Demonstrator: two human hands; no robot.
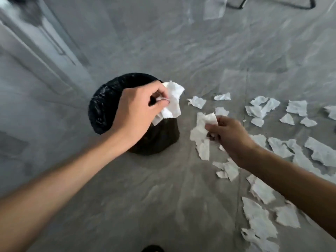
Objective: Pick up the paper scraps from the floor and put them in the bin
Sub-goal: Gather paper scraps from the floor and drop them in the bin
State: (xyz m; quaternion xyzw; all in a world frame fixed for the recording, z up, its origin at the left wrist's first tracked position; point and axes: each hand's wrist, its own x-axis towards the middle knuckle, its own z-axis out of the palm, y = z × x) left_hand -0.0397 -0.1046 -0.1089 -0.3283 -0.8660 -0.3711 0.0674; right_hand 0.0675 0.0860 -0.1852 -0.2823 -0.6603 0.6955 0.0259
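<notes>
A small bin (pixel 101 110) lined with a black bag stands on the grey floor at centre left. My left hand (pixel 134 110) hovers over its right rim, shut on a bunch of white paper scraps (pixel 173 99). To the right of the bin, my right hand (pixel 231 137) pinches a long torn white scrap (pixel 200 135) that hangs down from my fingers. Several more white scraps (pixel 260 191) lie scattered on the floor at the right, from mid-frame to the lower edge.
A white door and its frame (pixel 36 57) run along the left side. Black metal legs of some furniture (pixel 272 4) show at the top right. Something dark (pixel 152 249) peeks in at the bottom edge, too little of it to identify.
</notes>
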